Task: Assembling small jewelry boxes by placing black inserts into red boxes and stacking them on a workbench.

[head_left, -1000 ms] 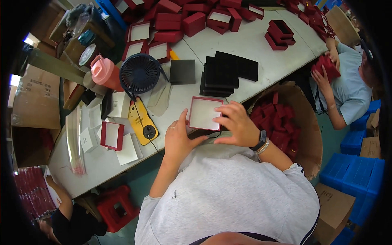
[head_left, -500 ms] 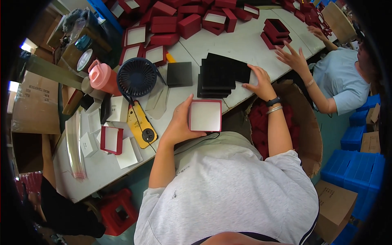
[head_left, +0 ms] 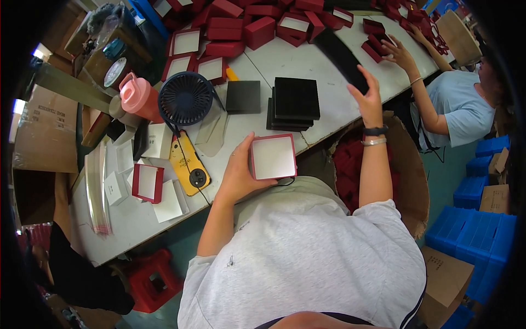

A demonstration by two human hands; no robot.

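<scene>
My left hand holds a square red box with a white inside, fingers along its left side and thumb under its near edge. The box faces up, close to my body. My right hand is raised over the table to the right, thumb and fingers around the near end of a flat black pad. The pad looks long and narrow, slanting away toward the far left. Left of that hand stands a stack of black square pads, with a single dark square pad beside it.
Red boxes pile up at the far side. A dark fan, pink cup, yellow phone and small red frame lie left. A carton of red pieces stands right, near a co-worker and blue crates.
My right hand has moved up and away from the stack, taking the top black pad with it. The red box in my left hand has tilted slightly and shifted a little left.
</scene>
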